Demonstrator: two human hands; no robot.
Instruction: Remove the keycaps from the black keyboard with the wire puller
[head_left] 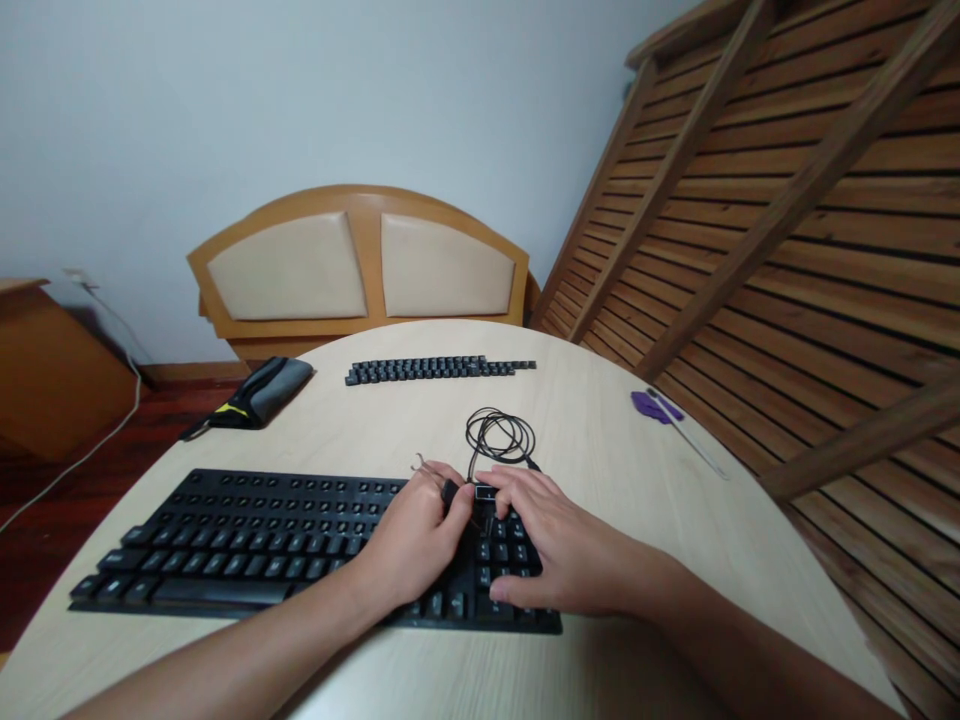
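A black keyboard [225, 540] lies along the front of the round table, its upper rows stripped of keycaps and their switches showing. My left hand [416, 530] is closed over the keyboard's right half, pinching what looks like a wire keycap puller [420, 463]; its thin bent wires stick out beyond the fingers, and a small black piece shows by the thumb. My right hand [551, 545] rests over the number pad [499, 550], holding nothing, thumb apart from the bent fingers. Its fingertips touch the keyboard's upper right area.
Loose keycaps [420, 370] stand in rows near the far edge. A coiled black cable [501, 435] lies behind the keyboard. To the left is a black and grey pouch [274, 390]; to the right, a purple item [656, 405] beside a thin white stick [697, 448].
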